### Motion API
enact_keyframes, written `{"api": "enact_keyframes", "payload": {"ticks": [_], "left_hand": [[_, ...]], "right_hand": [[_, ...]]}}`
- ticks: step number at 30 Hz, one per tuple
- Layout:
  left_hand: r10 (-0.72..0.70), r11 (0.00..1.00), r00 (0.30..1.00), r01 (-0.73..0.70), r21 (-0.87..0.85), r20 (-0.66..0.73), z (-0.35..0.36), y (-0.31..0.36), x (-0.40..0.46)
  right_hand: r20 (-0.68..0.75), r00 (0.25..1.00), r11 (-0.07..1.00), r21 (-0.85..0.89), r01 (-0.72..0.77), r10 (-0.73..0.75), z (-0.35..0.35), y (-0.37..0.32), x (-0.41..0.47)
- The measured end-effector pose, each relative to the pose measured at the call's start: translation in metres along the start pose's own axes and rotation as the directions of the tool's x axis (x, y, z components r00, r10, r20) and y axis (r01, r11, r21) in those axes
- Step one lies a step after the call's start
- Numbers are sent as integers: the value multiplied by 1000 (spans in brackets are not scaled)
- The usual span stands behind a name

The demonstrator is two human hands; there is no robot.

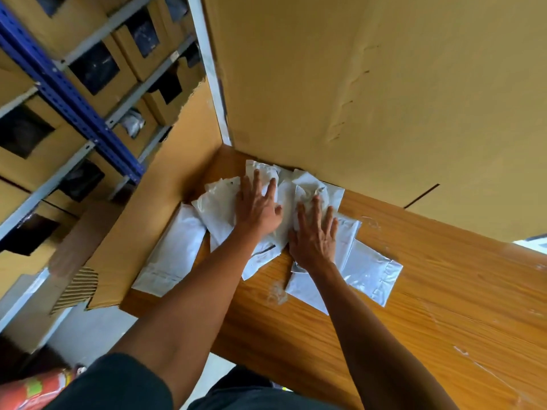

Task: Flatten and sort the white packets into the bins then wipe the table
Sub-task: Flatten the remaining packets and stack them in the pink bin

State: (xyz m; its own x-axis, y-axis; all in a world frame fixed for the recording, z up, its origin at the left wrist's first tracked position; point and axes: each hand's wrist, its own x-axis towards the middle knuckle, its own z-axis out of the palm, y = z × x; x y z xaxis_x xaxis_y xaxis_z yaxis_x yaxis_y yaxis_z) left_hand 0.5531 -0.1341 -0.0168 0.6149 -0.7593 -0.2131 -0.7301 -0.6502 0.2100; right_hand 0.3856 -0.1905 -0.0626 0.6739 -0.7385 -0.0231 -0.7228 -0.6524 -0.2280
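Note:
Several white packets (219, 211) lie heaped in the far left corner of the wooden table (414, 291), against cardboard walls. My left hand (258, 207) lies flat with spread fingers on the middle of the heap. Beside it, my right hand (314, 235) presses flat on a crumpled packet (310, 187). A long flat packet (174, 250) lies along the table's left edge, and another flat one (370, 270) sits to the right of my right hand. Neither hand grips anything.
A tall cardboard sheet (370, 84) stands behind the table and a second one (154, 208) on its left side. Blue and grey shelving (68, 93) at left holds cardboard bins (97, 69) with cut-out openings. White scuff marks (276, 292) spot the tabletop.

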Motion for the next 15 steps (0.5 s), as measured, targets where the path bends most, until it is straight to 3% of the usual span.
{"api": "enact_keyframes", "payload": {"ticks": [15], "left_hand": [[20, 999, 1000, -20, 41, -13, 20, -8, 16]], "right_hand": [[-18, 1000, 1000, -22, 8, -8, 1, 1, 1]]}}
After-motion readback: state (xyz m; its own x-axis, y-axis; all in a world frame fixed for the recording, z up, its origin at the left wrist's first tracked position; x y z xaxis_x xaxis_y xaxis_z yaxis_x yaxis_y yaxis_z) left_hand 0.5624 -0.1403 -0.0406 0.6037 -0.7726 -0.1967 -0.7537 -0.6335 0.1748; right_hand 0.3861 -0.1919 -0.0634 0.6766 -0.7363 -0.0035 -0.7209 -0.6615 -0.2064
